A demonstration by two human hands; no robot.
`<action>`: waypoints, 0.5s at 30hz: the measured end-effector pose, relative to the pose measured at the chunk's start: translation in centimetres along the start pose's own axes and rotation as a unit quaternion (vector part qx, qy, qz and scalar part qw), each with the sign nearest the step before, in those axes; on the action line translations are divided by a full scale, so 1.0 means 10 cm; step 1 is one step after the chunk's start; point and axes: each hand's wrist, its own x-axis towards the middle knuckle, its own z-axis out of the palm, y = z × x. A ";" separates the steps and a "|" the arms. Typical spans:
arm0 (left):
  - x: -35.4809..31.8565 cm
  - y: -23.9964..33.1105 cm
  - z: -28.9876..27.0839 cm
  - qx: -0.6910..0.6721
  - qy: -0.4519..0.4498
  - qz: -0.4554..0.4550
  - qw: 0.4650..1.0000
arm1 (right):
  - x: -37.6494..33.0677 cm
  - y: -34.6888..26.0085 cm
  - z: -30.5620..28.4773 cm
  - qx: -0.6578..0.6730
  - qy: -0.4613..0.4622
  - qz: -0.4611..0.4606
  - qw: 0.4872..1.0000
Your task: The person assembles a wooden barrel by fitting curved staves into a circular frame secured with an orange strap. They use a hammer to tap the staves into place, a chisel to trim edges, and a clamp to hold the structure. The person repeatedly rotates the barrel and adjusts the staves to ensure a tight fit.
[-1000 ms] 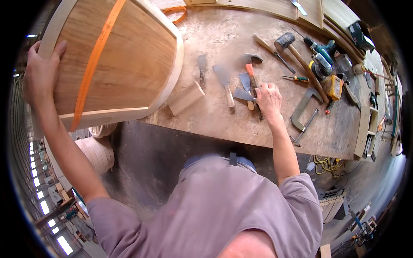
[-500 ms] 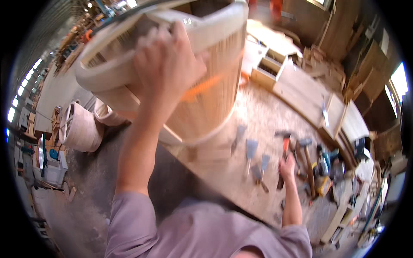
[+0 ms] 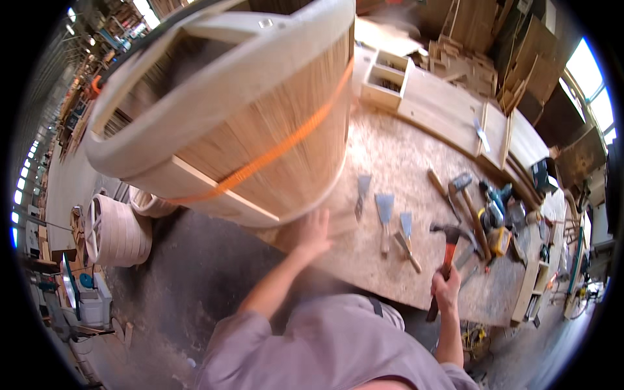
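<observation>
A large curved wooden barrel-like piece (image 3: 260,123) with a pale rim and an orange strap around it stands tilted on the workbench (image 3: 416,162). My left hand (image 3: 315,234) reaches up to its lower edge near a small wood block, fingers spread and blurred. My right hand (image 3: 445,292) grips the red handle of a hammer (image 3: 447,250) over the bench's near edge, head up.
Three putty knives (image 3: 385,214) lie in a row on the bench. Further right lie more hammers, a drill (image 3: 497,195) and a yellow tape measure. A small wooden box (image 3: 385,78) and boards stand at the back. Round slatted pieces (image 3: 117,231) rest on the floor at left.
My left hand has come down from the barrel's rim to its lower edge. My right hand has picked the hammer up from the bench. The view has swung around.
</observation>
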 end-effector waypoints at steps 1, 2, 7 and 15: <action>0.02 -0.06 0.10 -0.050 -0.014 -0.015 0.999 | -0.02 0.00 0.02 0.003 0.011 0.037 0.999; 0.02 -0.07 0.12 -0.095 -0.008 -0.024 0.995 | -0.01 -0.01 0.04 0.012 -0.021 0.020 1.000; -0.23 0.36 -1.32 -0.118 0.228 0.065 0.964 | 0.24 -0.47 0.01 0.070 -0.110 -0.006 0.991; 0.36 0.86 -4.86 0.064 0.513 0.043 0.855 | 0.96 -2.59 -0.33 0.058 -0.259 -0.390 0.882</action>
